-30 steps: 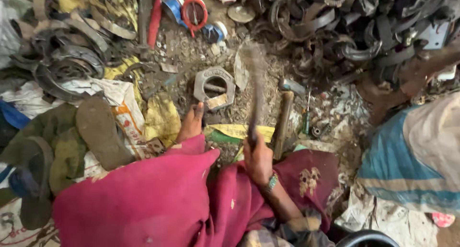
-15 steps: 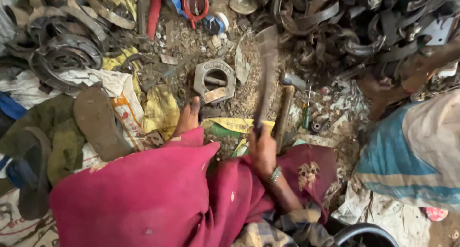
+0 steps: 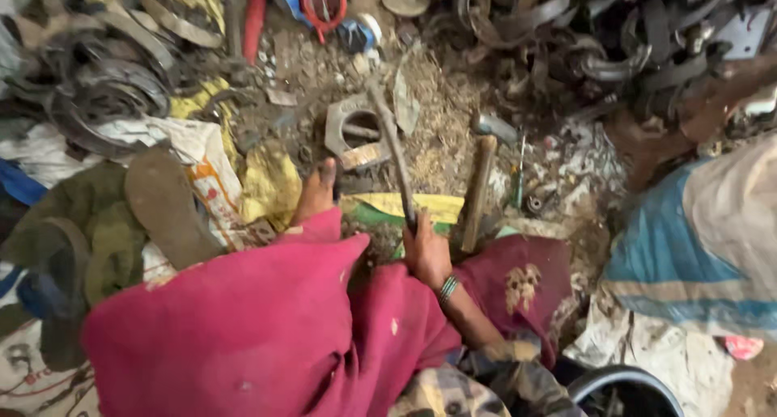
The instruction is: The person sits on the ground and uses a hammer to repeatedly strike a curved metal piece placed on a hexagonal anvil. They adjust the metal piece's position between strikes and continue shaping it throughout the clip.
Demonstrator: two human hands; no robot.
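My right hand (image 3: 426, 254), with a bangle at the wrist, is shut on a long thin metal bar (image 3: 392, 150). The bar slants up and to the left, and its tip rests on a grey six-sided metal frame (image 3: 350, 130) lying on the dirt. My bare foot (image 3: 316, 192) pokes out of my magenta garment (image 3: 243, 328) just below that frame. A wooden-handled hammer (image 3: 479, 192) lies on the ground right of the bar, untouched. My left hand is out of sight.
Heaps of dark bent metal and rubber rings (image 3: 615, 37) fill the top right and left (image 3: 89, 101). A worn sandal (image 3: 162, 203) lies at the left, a red-handled tool (image 3: 322, 0) at the top. Another person in blue and beige cloth (image 3: 696, 247) sits at the right. A black bucket rim (image 3: 623, 385) shows at the bottom.
The bar was raised and blurred a second ago; it has swung down and leftward, so its tip now lies on the six-sided frame. My right hand dropped slightly.
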